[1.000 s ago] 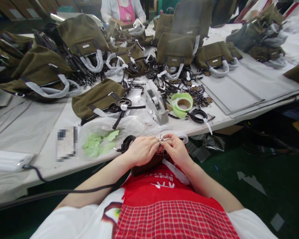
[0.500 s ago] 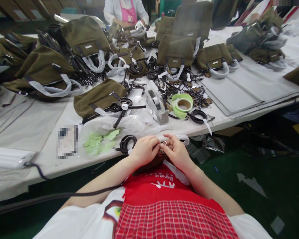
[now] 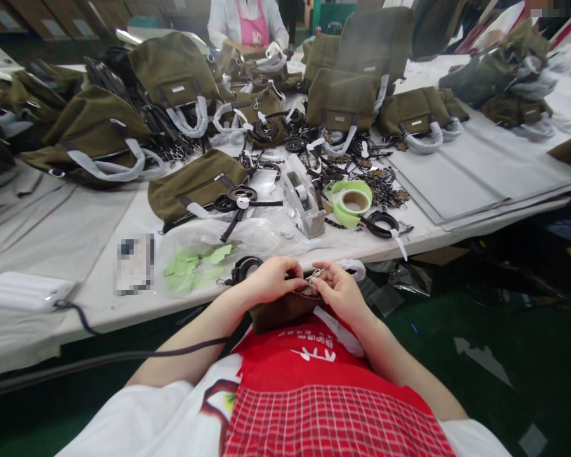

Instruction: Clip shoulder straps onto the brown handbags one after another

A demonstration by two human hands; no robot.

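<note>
An olive-brown bag rests at the table's front edge, against my red apron, and its white-wrapped handle sticks out to the right. At its top edge my right hand pinches a small metal snap hook. Facing it, my left hand has thumb and fingertips closed near the same hook; what lies between them is too small to make out. A coiled black strap lies on the table just behind my left hand.
A tape dispenser, a green label roll and another coiled strap lie ahead. Olive bags and heaped straps cover the table. Green slips lie left, beside a phone. A person in a pink apron is opposite.
My hands have parted slightly at the fingertips, and the metal hook shows more between them. More of the bag in my lap is visible. The whole view has shifted a little.
</note>
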